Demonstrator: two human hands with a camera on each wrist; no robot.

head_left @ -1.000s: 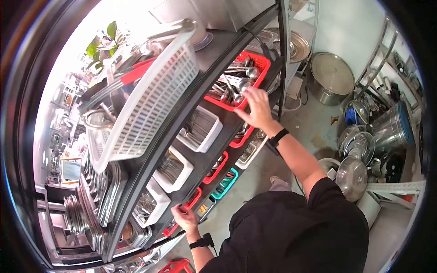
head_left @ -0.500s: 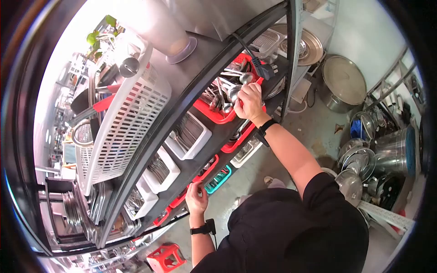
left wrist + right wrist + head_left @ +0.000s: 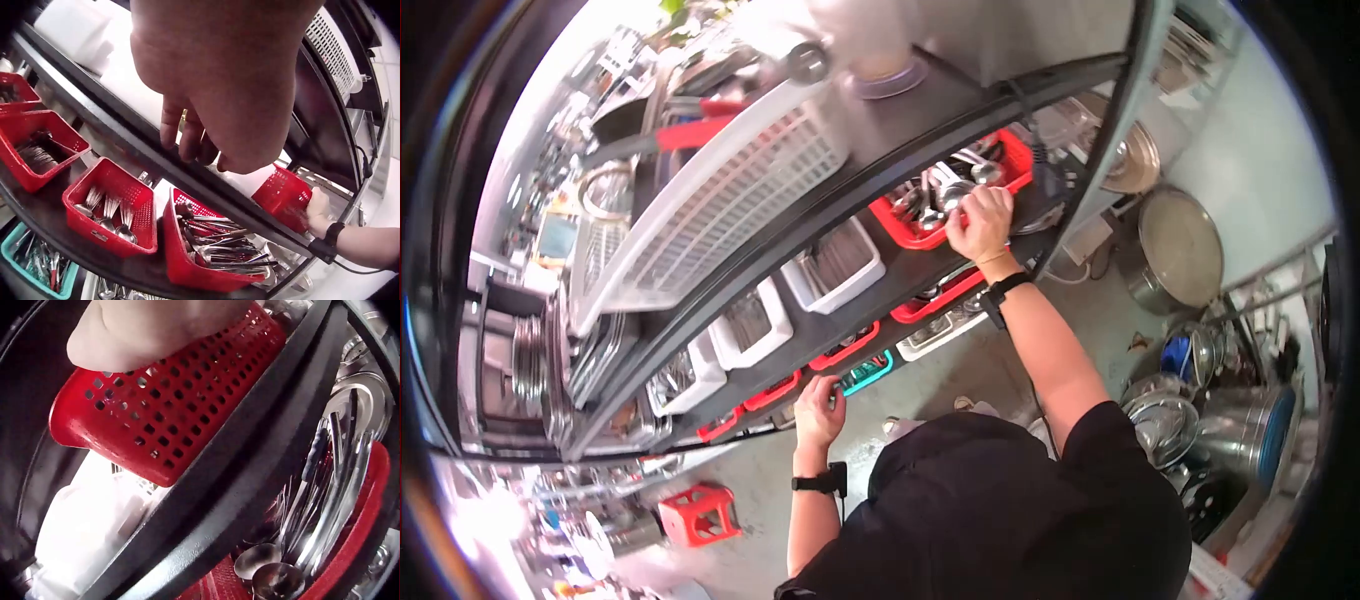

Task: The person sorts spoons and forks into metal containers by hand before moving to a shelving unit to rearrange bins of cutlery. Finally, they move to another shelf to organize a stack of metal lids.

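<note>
In the head view my right hand (image 3: 982,225) grips the near rim of a red basket (image 3: 915,238) of ladles and spoons on the shelf. The left wrist view shows this hand (image 3: 317,212) at the end of the basket (image 3: 281,197). The right wrist view has its heel (image 3: 156,334) over the perforated wall (image 3: 169,419); the fingertips are hidden there. My left hand (image 3: 818,415) hangs with loosely bent fingers by the shelf edge, holding nothing. The left wrist view shows it (image 3: 219,81) above the black edge (image 3: 144,156).
White bins (image 3: 835,290) of cutlery line the same shelf. Red baskets (image 3: 112,206) and a teal one (image 3: 40,262) stand lower down. A large white basket (image 3: 730,210) is above. A red stool (image 3: 700,515) and lidded pot (image 3: 1180,250) stand on the floor.
My right hand has gone from spread fingers over the red basket to a bent-finger hold at its rim. My left hand stays loosely bent near the shelf edge. The head view has turned.
</note>
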